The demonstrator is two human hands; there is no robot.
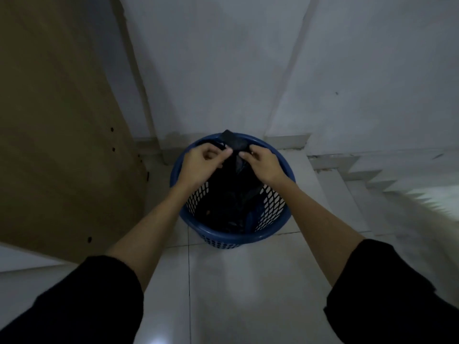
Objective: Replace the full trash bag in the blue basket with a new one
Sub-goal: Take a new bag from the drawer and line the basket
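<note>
**Both hands at the neck of the bag, over the far rim**

The blue basket [233, 234] stands on the pale tiled floor [248, 281] in a corner, beside a brown panel [62, 120]. The black trash bag [231, 194] sits inside it, its body filling the well and its top gathered into a dark neck that rises at the far side of the rim. The left hand [198, 165] and right hand [263, 165] meet there, fingers curled and pinched on the plastic from either side, the neck lying between them and about equally near to each. In this dim light it looks as though they are knotting or bunching the top, but the exact hold is hard to read. The bag's long axis runs upright, mouth end pointing up and away from the person, so the likely lift goes straight up out of the basket.
</note>
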